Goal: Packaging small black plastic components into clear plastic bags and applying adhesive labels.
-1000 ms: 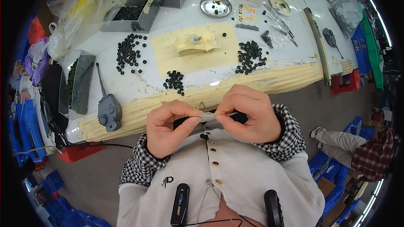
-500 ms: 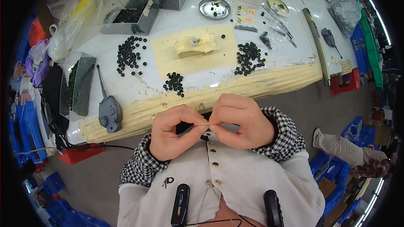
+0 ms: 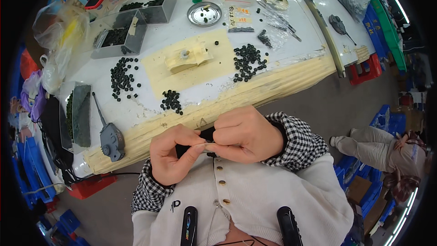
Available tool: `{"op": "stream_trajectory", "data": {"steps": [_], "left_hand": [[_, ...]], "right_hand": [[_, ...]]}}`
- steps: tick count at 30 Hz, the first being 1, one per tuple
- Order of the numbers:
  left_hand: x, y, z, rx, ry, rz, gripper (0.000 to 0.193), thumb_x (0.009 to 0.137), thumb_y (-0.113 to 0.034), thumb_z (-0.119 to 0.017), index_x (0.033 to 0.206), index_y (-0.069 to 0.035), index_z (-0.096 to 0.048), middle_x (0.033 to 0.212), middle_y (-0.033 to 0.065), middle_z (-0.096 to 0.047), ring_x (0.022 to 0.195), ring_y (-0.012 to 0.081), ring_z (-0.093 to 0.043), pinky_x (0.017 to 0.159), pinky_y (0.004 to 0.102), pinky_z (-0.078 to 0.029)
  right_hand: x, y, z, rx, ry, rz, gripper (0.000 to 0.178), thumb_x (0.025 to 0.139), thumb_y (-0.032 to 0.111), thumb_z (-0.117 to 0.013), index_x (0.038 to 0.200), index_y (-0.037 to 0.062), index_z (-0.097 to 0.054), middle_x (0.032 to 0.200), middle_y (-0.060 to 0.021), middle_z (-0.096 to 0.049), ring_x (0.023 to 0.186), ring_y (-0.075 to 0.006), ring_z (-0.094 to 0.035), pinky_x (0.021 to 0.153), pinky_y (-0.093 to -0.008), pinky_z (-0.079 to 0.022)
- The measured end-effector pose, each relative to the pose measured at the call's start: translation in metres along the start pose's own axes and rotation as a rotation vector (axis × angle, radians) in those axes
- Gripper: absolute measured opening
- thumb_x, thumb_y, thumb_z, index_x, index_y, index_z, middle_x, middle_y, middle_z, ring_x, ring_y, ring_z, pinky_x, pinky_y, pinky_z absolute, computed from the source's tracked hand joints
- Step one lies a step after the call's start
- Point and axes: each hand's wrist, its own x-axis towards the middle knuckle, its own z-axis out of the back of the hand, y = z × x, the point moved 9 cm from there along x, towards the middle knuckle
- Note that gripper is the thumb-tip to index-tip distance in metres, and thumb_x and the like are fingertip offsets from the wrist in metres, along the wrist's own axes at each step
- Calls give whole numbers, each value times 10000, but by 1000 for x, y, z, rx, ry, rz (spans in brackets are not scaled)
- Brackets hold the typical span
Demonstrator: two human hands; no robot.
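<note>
My left hand [image 3: 175, 155] and my right hand [image 3: 248, 134] meet in front of my chest, just off the table's near edge. Thumbs and fingers of both are pinched together around something tiny, which the fingertips mostly hide. Beyond them, small black wheel-like pieces lie in three heaps: a left heap [image 3: 122, 79], a near heap [image 3: 171, 102] and a right heap [image 3: 249, 62]. Among these a block wrapped in yellow tape [image 3: 187, 59] rests on a pale yellow sheet [image 3: 154, 75]. A grey model tank turret [image 3: 112, 140] with a long barrel lies at the left.
Clear plastic bins [image 3: 119, 36] of dark parts stand at the back left, another bin [image 3: 82, 116] nearer. Behind are a round metal dish [image 3: 204, 14] and small bags. A long strip [image 3: 325, 36] crosses the right side. Someone in light trousers [image 3: 368, 152] is at the far right.
The whole view has turned and shifted, so the table sits further left. Both hands stay pinched together; the fingers of the right hand are curled in more, its thumb lying straighter.
</note>
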Motion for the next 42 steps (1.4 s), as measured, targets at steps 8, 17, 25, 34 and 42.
{"op": "stream_trajectory", "data": {"steps": [8, 17, 25, 34, 42], "left_hand": [[5, -7, 5, 138, -40, 27, 35, 816, 16, -635, 850, 12, -639, 810, 113, -664, 755, 208, -613, 857, 382, -487], [0, -16, 14, 219, -121, -33, 22, 831, -34, -638, 840, -17, -627, 768, 87, -655, 735, 183, -591, 903, 451, -445], [0, -14, 26, 221, -90, -29, 193, 895, -98, -572, 1045, 15, -614, 981, 152, -656, 886, 205, -595, 951, 438, -421], [-15, -20, 62, 57, -312, -29, 406, 909, -72, -528, 1279, 73, -442, 1163, 207, -582, 966, 228, -587, 908, 362, -450], [-11, -21, 49, 34, -213, -20, 289, 873, -7, -560, 1152, 66, -547, 1083, 173, -605, 896, 221, -602, 857, 335, -460]], "right_hand": [[0, 2, 4, -55, -85, 63, 284, 847, 176, -650, 647, 54, -489, 615, -57, -452, 522, -255, -499, 464, -358, -394], [2, 2, -1, -205, -126, 61, 337, 837, 280, -667, 624, 75, -506, 597, -45, -461, 515, -242, -514, 457, -343, -408], [10, 11, 18, -261, -83, 127, 324, 835, 245, -668, 654, 53, -481, 636, -63, -457, 553, -247, -514, 479, -349, -416], [88, -27, 185, -89, -282, -264, 200, 956, 148, -506, 969, -25, -605, 750, -51, -631, 584, -83, -598, 568, -201, -514], [269, -160, 242, -159, -357, -332, 230, 912, 112, -483, 1032, -49, -595, 789, -144, -654, 626, -209, -656, 545, -284, -537]]}}
